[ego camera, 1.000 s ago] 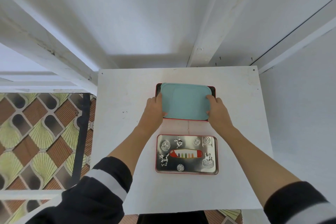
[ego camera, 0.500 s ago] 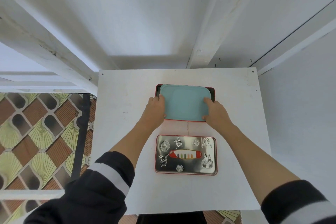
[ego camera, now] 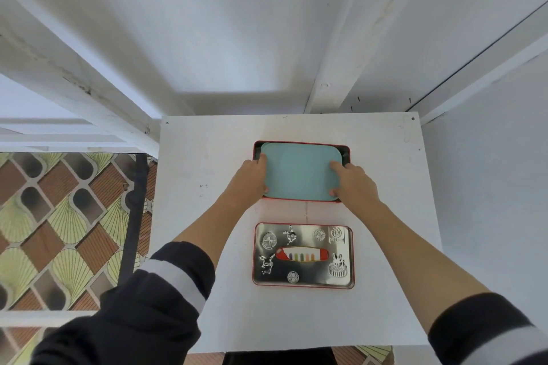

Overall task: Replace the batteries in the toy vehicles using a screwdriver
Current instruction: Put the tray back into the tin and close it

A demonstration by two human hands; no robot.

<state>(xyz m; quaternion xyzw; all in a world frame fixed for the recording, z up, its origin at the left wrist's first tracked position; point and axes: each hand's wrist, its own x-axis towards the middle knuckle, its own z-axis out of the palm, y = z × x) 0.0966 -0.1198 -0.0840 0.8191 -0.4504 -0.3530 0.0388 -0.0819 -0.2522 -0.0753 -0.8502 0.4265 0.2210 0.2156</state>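
Head view: on the white table (ego camera: 207,290), a red tin (ego camera: 346,154) sits toward the far edge, bare tabletop on both sides. A teal tray (ego camera: 299,175) lies in it, long axis left-right. The left hand (ego camera: 252,179) and right hand (ego camera: 354,184) grip the tray's short ends, fingers curled over them. The lid (ego camera: 304,256) (shiny, embossed) lies just nearer, apart from the tin.

- Both forearms reach forward, bare below dark sleeves with a pale band.
- Left hand (ego camera: 249,178) curls its fingers over one edge of a flat panel.
- Right hand (ego camera: 354,184) apparently grips the opposite edge, index finger extended.
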